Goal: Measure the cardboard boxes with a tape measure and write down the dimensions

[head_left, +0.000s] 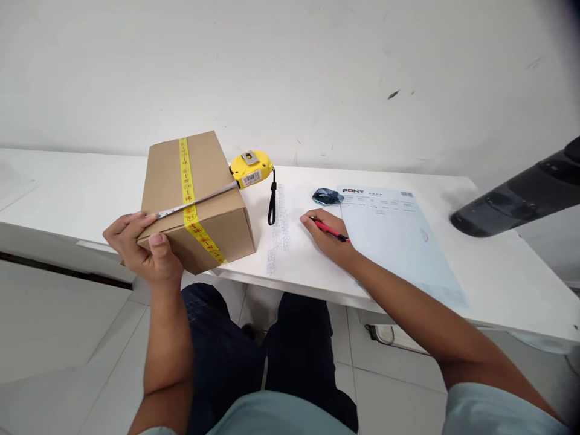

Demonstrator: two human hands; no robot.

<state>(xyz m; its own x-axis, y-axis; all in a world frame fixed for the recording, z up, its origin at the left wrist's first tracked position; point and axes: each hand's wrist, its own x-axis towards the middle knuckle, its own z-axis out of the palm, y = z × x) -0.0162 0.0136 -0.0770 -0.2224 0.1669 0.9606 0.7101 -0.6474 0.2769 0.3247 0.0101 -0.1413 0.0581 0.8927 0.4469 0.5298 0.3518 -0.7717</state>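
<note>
My left hand (145, 251) is closed around the near left corner of a cardboard box (206, 181), thumb on its front side. The box is banded with printed yellow tape (186, 175) and tilts over the table edge. Across its top runs the drawn-out blade of a yellow tape measure (251, 169); the blade's end is at my left fingers. The tape measure's body lies at the box's right edge, with a black wrist strap (272, 199) hanging from it. On the tabletop rests my right hand (326, 232), closed around a red and black pen (330, 229).
The white table (308, 260) stands against a white wall. Beside my right hand lie a blue faceted object (327, 196) and a printed pale blue sheet (385, 241). A dark cylindrical object (512, 196) slants in from the right. My legs are below the table's front edge.
</note>
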